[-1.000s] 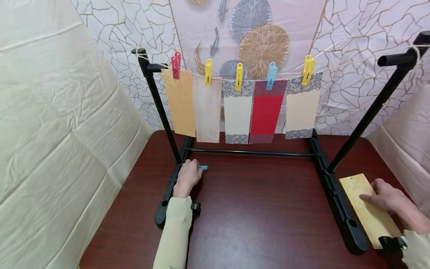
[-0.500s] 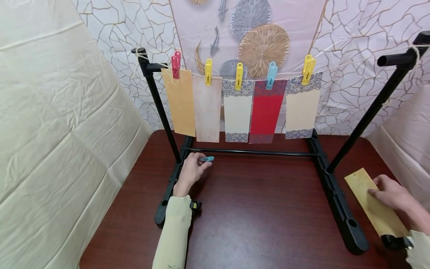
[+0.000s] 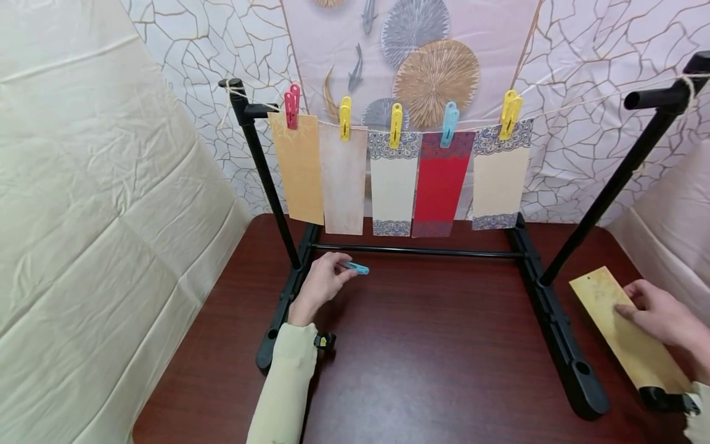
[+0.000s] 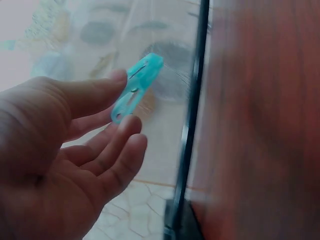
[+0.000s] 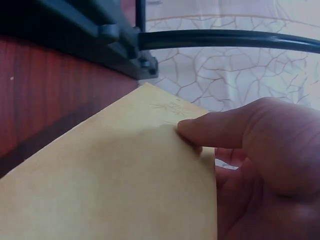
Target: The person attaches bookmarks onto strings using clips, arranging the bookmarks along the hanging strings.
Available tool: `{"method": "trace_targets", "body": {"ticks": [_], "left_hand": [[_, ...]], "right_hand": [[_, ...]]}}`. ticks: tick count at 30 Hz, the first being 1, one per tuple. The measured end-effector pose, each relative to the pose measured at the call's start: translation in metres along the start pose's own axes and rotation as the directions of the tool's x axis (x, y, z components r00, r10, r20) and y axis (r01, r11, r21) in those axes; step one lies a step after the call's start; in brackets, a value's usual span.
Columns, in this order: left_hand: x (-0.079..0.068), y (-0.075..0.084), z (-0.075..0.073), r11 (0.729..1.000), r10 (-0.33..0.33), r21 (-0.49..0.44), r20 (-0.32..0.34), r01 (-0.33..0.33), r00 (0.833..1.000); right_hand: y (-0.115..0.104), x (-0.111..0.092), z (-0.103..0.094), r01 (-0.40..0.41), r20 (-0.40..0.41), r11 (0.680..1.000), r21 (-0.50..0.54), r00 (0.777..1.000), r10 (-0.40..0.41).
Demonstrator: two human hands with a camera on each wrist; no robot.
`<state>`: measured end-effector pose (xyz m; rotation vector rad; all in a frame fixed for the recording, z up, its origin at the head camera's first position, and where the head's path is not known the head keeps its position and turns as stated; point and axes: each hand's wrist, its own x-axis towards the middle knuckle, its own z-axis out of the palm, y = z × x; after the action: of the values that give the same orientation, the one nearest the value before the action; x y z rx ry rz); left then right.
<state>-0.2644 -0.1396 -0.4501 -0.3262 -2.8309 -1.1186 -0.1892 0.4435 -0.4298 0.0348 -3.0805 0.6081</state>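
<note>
In the head view my left hand (image 3: 322, 283) pinches a light blue clothespin (image 3: 357, 268) above the table, beside the rack's left foot. The left wrist view shows that clothespin (image 4: 139, 85) between thumb and fingers, its jaws pointing away from the palm. At the far right, outside the rack, my right hand (image 3: 660, 311) grips a yellow paper card (image 3: 616, 317) by its right edge. Its thumb lies on the face of the card (image 5: 125, 165) in the right wrist view, near faint printed marks; the other fingers are partly hidden behind it.
A black rack (image 3: 574, 364) stands on the dark red table (image 3: 444, 345), with a string (image 3: 582, 102) tied between its posts. Several cards, including a red card (image 3: 440, 185), hang from it by clothespins such as a pink clothespin (image 3: 291, 108). Pale cloth (image 3: 111, 216) borders the left.
My left hand has lifted the blue clothespin off the table and moved slightly right. My right hand has raised the yellow card and shifted it right, away from the rack's foot.
</note>
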Motion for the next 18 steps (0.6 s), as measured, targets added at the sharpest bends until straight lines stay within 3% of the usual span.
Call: {"method": "trace_targets", "body": {"ticks": [6, 11, 15, 18], "left_hand": [[-0.006, 0.022, -0.01, 0.993, 0.117, 0.009, 0.008, -0.117, 0.993], [-0.009, 0.034, -0.015, 0.988, 0.157, -0.007, 0.001, -0.157, 0.988], [-0.013, 0.04, -0.018, 0.981, 0.187, -0.058, -0.005, -0.187, 0.982], [-0.014, 0.045, -0.022, 0.968, 0.212, -0.139, -0.009, -0.211, 0.977]], "right_hand": [[-0.008, -0.005, -0.007, 0.036, -0.06, 0.999, -0.009, 0.998, -0.037], [-0.016, -0.01, -0.011, 0.058, -0.105, 0.998, -0.023, 0.993, -0.06], [-0.023, -0.012, -0.016, 0.089, -0.151, 0.995, -0.035, 0.984, -0.093], [-0.032, -0.014, -0.019, 0.091, -0.139, 0.994, -0.056, 0.985, -0.098]]}}
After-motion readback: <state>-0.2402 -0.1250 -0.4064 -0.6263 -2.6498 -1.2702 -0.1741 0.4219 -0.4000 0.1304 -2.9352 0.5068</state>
